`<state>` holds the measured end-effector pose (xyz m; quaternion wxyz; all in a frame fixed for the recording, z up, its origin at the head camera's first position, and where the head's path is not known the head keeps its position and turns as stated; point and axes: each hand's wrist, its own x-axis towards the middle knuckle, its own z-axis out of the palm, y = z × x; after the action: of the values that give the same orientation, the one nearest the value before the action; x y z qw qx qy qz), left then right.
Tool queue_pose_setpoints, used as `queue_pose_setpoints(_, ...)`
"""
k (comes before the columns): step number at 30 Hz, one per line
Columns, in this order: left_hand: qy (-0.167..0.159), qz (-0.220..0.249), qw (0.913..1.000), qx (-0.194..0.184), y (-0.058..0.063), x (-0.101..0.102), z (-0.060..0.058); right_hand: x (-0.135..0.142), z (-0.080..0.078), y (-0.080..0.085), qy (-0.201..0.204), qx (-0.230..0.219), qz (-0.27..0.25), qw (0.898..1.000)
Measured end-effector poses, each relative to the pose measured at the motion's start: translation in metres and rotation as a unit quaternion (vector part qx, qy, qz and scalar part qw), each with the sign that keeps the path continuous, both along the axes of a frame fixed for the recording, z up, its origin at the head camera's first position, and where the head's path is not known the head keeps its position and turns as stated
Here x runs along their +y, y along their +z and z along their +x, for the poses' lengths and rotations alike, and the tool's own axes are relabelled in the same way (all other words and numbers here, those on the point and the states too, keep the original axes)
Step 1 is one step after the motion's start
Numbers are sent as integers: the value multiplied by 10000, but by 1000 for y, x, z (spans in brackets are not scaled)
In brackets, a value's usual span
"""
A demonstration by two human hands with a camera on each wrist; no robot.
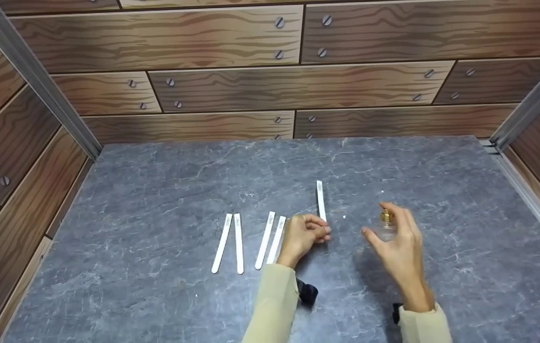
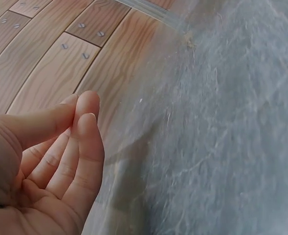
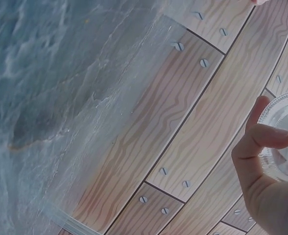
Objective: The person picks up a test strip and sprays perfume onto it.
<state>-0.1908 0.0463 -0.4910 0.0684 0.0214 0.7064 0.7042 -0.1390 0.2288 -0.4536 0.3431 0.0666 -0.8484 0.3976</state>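
My left hand (image 1: 302, 237) pinches the near end of a white paper test strip (image 1: 320, 199), whose upper part points away beyond the fingertips. In the left wrist view, thumb and fingertips of the left hand (image 2: 68, 161) meet; the strip cannot be made out there. To the right, my right hand (image 1: 401, 243) holds a small clear glass perfume bottle (image 1: 387, 232) with a gold neck, index finger over its top. The bottle's round glass base (image 3: 276, 117) shows in the right wrist view, with fingers curled about it. Part of the bottle is hidden by the hand.
Left of my left hand lie two pairs of white strips: one pair (image 1: 222, 243) further left, another strip (image 1: 265, 240) beside a partly covered one (image 1: 277, 238). The grey marbled tabletop (image 1: 155, 190) meets wood-patterned walls (image 1: 232, 90) and metal rails (image 1: 536, 186).
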Motion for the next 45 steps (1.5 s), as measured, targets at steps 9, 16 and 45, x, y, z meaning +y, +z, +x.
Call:
queue_pose_setpoints(9,-350,-149,9993,-41,4,8,-8,1,-1,-1,3,-42,-13,10000)
queue_pose_setpoints(16,-401,-335,9986,95,3,15,-14,2,-1,-1,-28,13,23,10000)
queue_pose_setpoints(45,-263,-1681,9852,213,18,-19,14,3,1,2,9,-55,-38,10000)
